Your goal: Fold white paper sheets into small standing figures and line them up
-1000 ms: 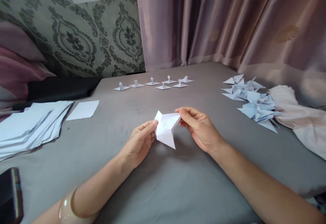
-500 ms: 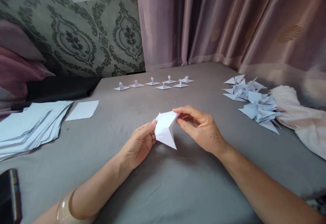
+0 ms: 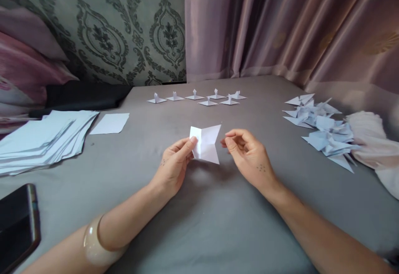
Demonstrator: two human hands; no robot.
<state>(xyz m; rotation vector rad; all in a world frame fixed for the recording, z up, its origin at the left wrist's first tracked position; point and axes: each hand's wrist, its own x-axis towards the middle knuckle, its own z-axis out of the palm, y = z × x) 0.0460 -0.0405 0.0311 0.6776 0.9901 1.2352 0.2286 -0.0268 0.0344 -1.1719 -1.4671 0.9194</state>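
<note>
A folded piece of white paper [image 3: 209, 143] is pinched at its left edge between the thumb and fingers of my left hand [image 3: 176, 160]. It has a vertical crease, and two pointed corners spread apart on its right side. My right hand [image 3: 247, 151] hovers just right of the paper, apart from it, its fingers curled with a gap between thumb and fingertips. Nothing shows in the right hand. Both hands are above the grey cloth surface [image 3: 199, 224].
Several small folded paper figures [image 3: 194, 95] stand at the back. A paper stack [image 3: 43, 141] and a single sheet [image 3: 110, 123] lie left, above a phone [image 3: 18, 224]. To the right, a pile of folded papers [image 3: 330, 135] lies beside pale fabric [image 3: 374, 145].
My right hand has let go of the paper and moved slightly right. The paper has turned in my left hand, so its two points now face right. The view has shifted a little.
</note>
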